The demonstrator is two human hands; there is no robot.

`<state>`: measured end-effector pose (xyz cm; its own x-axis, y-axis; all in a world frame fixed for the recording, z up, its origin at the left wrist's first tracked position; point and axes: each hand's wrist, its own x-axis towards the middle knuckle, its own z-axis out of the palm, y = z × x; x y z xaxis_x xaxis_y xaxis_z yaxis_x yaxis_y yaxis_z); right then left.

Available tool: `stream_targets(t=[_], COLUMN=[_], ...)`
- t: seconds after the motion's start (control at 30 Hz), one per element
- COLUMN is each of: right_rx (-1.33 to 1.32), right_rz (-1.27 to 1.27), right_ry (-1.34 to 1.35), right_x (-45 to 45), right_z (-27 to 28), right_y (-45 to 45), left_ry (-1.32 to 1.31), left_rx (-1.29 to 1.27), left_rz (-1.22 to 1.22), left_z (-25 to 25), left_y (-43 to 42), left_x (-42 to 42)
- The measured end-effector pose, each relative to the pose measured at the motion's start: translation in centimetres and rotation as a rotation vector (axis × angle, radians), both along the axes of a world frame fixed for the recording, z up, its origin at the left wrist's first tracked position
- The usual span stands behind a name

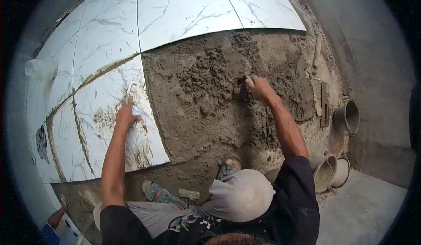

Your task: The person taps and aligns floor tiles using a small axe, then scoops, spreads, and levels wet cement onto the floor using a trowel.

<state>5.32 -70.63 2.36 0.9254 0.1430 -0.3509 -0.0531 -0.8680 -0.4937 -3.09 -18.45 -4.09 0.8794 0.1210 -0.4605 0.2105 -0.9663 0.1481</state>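
Right hand point(258, 88): clenched, seemingly on the handle of a trowel point(235, 63); blur and grey coating hide where its blade ends.
Left hand point(126, 115): nothing clearly grasped; fingers rest on the tile point(98, 107), thumb spread aside.
Trowel: just ahead of the right fist, apparently on the mortar point(201, 104); likely light and stiff, slippery where coated, so best held by the handle.
Mortar: beneath and left of the right fist, crumbly and heaped, smoother around the blade; probably soft, heavy by the load, with no firm place to hold.
Tile: under the left hand; probably heavy, rigid, brittle at its corners and slick where smeared; opposite edges would give the surest hold.
Edges: one tile border runs between the hands; ahead of the right fist, the laid tiles point(184, 8) bound the mortar.
Room: widest left of the right fist, over mortar; farther right sit a bar point(324, 101) and a bucket point(348, 115); on the near side, a foot point(226, 169).
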Motion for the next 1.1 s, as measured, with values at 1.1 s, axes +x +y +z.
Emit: stream_targets(t=[1.1], right_rx=[1.023], right_rz=[-0.737], right_ry=[0.315], right_x=[-7.2], right_z=[-0.4], right_y=[2.0], left_ry=[-0.12], left_rx=[-0.021], left_rz=[-0.052], left_z=[-0.6], left_y=[0.3], left_x=[-0.9])
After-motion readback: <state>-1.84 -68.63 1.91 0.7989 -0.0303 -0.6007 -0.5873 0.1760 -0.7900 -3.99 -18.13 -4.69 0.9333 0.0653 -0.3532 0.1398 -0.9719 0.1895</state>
